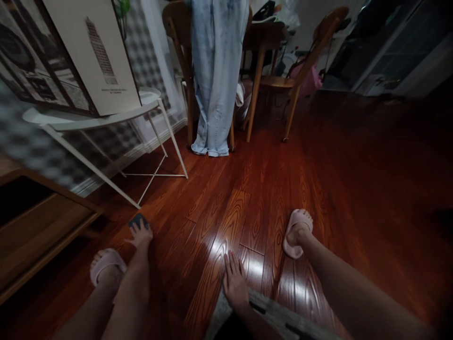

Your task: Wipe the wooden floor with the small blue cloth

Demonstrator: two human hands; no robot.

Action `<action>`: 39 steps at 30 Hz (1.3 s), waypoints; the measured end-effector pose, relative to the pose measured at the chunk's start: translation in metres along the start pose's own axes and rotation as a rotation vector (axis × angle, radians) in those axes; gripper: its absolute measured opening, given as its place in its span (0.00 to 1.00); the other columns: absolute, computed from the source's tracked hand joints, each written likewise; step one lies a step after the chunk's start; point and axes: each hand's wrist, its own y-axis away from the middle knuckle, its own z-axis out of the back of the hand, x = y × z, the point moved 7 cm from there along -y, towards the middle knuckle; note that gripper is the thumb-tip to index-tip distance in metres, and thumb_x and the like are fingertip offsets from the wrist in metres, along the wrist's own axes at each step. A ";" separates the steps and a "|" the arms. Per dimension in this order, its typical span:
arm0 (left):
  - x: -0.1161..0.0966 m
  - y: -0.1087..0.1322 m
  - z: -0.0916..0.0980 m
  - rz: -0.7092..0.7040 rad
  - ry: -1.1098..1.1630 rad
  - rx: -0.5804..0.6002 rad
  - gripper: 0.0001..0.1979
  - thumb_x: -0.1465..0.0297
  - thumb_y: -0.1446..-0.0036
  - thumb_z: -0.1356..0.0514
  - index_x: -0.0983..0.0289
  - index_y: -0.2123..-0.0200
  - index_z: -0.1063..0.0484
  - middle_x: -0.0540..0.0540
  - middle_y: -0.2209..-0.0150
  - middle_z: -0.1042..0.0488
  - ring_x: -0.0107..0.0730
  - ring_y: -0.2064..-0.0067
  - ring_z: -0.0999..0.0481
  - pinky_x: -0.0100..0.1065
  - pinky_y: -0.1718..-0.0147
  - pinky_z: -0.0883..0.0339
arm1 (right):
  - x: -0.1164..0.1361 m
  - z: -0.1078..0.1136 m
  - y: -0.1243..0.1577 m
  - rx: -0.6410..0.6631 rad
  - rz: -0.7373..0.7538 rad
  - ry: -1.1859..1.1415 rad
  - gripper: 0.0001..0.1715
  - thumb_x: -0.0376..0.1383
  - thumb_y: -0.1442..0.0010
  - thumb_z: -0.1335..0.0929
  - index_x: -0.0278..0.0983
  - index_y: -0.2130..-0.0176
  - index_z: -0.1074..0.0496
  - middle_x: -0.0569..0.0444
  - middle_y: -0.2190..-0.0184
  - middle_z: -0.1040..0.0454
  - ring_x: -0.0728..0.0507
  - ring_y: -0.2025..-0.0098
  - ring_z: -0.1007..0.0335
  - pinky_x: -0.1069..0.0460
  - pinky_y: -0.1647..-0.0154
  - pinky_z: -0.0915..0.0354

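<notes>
My left hand reaches down near the floor at the left, its fingers spread over a small dark blue-green object; whether it grips this or only rests on it cannot be told. Near the bottom middle, my right hand has its fingers stretched out and holds nothing. It is beside the edge of a grey item, partly hidden by the arm. Reddish-brown wooden floor lies beneath. Pink slippers are on both feet, one on each side of my hands.
A white side table with a framed picture stands upper left, above a wooden shelf unit. Light-blue jeans hang at a wooden chair. Another chair and a pink bag are farther right.
</notes>
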 end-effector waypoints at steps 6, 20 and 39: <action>-0.001 0.032 -0.019 0.011 0.014 -0.064 0.34 0.59 0.31 0.65 0.68 0.27 0.52 0.73 0.25 0.55 0.58 0.25 0.57 0.73 0.34 0.57 | -0.001 -0.001 -0.001 0.010 -0.035 -0.015 0.43 0.29 0.33 0.44 0.37 0.25 0.64 0.49 0.25 0.53 0.40 0.24 0.58 0.40 0.25 0.56; -0.186 0.251 -0.135 -1.083 -0.016 0.123 0.34 0.63 0.33 0.50 0.51 0.27 0.55 0.57 0.24 0.55 0.47 0.24 0.55 0.69 0.30 0.65 | -0.006 -0.018 -0.002 -0.031 -0.052 -0.123 0.44 0.30 0.33 0.43 0.40 0.25 0.65 0.53 0.25 0.52 0.39 0.24 0.58 0.38 0.25 0.55; 0.043 0.123 -0.050 -0.130 0.047 -0.221 0.29 0.61 0.29 0.60 0.61 0.30 0.43 0.68 0.29 0.42 0.54 0.26 0.48 0.73 0.35 0.51 | -0.009 -0.024 -0.004 -0.054 -0.107 -0.151 0.42 0.33 0.34 0.42 0.41 0.25 0.55 0.55 0.26 0.49 0.38 0.24 0.59 0.37 0.25 0.55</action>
